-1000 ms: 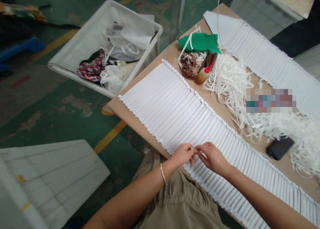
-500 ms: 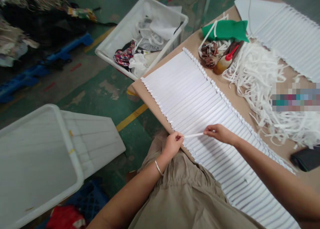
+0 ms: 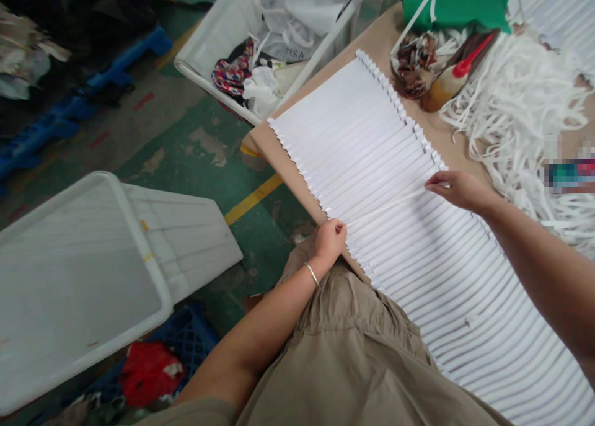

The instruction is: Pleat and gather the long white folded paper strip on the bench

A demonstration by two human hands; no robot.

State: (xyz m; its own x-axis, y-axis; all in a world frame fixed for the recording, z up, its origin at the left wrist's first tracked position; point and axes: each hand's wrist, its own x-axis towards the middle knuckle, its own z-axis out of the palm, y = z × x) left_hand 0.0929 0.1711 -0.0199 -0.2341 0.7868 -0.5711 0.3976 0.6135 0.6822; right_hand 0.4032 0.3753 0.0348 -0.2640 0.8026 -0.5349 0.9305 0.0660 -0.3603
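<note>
A long white pleated sheet (image 3: 372,147) lies across the brown table (image 3: 260,137). My left hand (image 3: 329,240) is closed at the sheet's near edge, pinching one end of a thin white strip (image 3: 385,203). My right hand (image 3: 453,187) pinches the strip's other end near the sheet's far edge. The strip is stretched taut between them, lying along one pleat. A metal bangle sits on my left wrist.
A heap of loose white strips (image 3: 515,103) lies at the right, with a glue bottle with a red tip (image 3: 449,82) and green cloth (image 3: 458,4) behind. A white bin of bags and cloth (image 3: 274,41) stands past the table's end. An empty white bin (image 3: 69,277) sits lower left.
My hands have drawn apart along the pleat: the right moved to the sheet's far edge, the left stayed at the near edge, and the strip between them grew longer. The view shifted left.
</note>
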